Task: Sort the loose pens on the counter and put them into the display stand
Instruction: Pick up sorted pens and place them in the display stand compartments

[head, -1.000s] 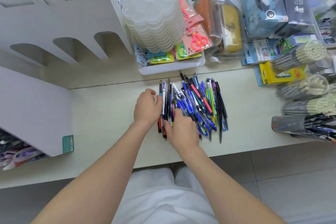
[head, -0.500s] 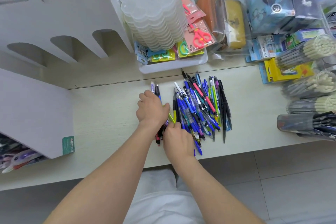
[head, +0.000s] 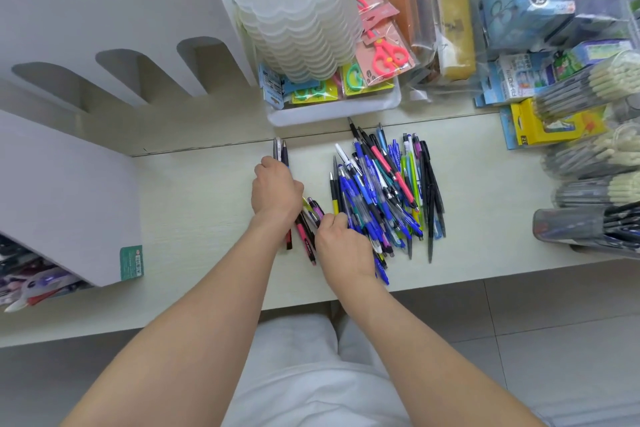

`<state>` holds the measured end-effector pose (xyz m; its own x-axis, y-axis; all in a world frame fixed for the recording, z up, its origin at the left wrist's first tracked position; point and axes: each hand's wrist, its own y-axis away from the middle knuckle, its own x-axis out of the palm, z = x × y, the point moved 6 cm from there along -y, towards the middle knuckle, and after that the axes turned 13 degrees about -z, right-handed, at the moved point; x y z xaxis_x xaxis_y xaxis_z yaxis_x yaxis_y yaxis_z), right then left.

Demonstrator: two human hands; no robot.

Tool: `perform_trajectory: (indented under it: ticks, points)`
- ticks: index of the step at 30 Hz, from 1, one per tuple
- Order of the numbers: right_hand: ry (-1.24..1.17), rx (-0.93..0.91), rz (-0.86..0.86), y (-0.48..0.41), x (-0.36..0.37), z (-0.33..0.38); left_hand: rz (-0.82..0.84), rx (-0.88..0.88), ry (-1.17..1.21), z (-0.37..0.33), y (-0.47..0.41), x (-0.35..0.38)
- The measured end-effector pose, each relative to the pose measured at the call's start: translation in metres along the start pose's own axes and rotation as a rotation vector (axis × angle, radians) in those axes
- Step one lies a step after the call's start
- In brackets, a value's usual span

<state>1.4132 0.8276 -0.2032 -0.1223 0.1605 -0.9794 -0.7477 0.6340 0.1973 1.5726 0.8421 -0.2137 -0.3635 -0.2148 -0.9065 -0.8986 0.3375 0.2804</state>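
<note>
Midway between back and front edges of counter (head: 194, 204): bundle of pens (head: 284, 153), clamped in curled left hand (head: 275, 189); right hand (head: 343, 246) pinching its lower end; loose pile (head: 384, 191) just beside.

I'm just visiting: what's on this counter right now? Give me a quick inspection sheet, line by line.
Surface: pale counter, with a seam across the back.
Job's things: loose pen pile, mostly blue; small pen bundle to its left; white display stand at left.
Clutter: stack of clear trays, packaged scissors, tubs of pens at right.
Hands: left hand grips the small pen bundle; right hand at its near ends, grip unclear.
Cables: nothing seen.
Surroundings: tiled floor.
</note>
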Motion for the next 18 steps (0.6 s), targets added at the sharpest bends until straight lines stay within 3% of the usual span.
perform_trajectory:
  ticks: [6,10,13,18]
  points:
    - [0.155,-0.048,0.101,-0.012,-0.002,0.009,0.026,-0.077,0.278,0.012,-0.008,-0.002]
    - [0.003,-0.003,0.144,-0.024,-0.007,0.006,-0.01,-0.165,0.495,0.029,-0.014,-0.018]
    - [-0.149,0.122,0.122,-0.026,-0.017,0.008,-0.045,-0.174,0.509,0.046,-0.011,-0.027]
    - [-0.201,0.136,0.125,-0.013,0.002,0.025,-0.015,-0.2,0.491,0.074,-0.001,-0.029]
